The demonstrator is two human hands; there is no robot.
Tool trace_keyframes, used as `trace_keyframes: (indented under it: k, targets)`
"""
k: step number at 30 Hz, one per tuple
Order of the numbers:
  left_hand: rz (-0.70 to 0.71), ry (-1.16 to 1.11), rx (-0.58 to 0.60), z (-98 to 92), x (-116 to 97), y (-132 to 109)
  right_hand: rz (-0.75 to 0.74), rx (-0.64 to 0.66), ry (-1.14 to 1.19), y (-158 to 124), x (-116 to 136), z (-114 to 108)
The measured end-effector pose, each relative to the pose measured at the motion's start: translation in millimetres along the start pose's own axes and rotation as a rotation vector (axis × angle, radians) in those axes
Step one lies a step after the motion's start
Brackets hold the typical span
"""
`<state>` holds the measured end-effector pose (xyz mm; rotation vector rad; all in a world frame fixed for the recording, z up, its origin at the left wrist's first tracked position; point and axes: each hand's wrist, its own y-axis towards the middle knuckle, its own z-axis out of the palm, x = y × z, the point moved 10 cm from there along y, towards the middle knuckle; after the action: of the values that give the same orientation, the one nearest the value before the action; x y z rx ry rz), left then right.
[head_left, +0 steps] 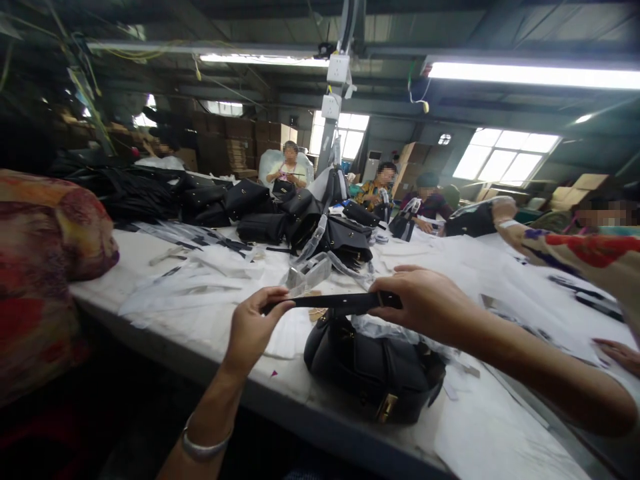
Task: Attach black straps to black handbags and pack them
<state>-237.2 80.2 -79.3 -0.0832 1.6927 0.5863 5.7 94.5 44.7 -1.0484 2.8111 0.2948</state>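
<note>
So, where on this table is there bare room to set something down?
Left: a strip bordered by the floral sleeve, white sheets and table edge. Right: beside the nearest black handbag, possibly paper-covered. Crowded: the back, heaped with black handbags.

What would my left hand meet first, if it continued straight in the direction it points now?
Beyond the black strap it holds, your left hand would probably meet the clear plastic wrapping, though the depth is unclear.
</note>
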Motion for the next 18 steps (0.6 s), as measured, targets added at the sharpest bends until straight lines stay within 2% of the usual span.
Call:
trace_keyframes:
  k: [3,4,6,8,10,14,16,18]
  targets:
    - [-0.184,-0.069,-0.109,-45.7,54.4,-4.8,0.023,0.028,0.055,2.4,-7.1,8.6]
    - [-0.216,-0.112,-0.121,-52.4,64.2,-8.8,0.014,0.031,0.075,5.2,-5.9,10.8]
    - [-0.230,-0.224,-0.105,-52.2,67.3,-15.7,-0.039,0.023,0.132,13.2,3.8,10.6]
    - [-0.204,-0.337,-0.079,-42.1,53.0,-19.3,-0.126,-0.004,0.226,21.3,21.5,1.3]
    - [-0.156,-0.406,-0.074,-32.7,28.9,-19.1,-0.226,-0.003,0.388,26.5,43.7,-13.9]
    - [-0.013,-0.421,-0.076,-23.0,-21.8,-12.3,-0.356,0.114,0.735,29.8,80.6,-42.7]
    - [0.047,-0.498,-0.059,-15.8,-37.2,-9.8,-0.343,0.120,0.799,31.6,83.2,-52.9]
    - [0.082,-0.590,0.000,-0.6,-43.5,-10.3,-0.278,0.078,0.810,33.8,73.6,-58.2]
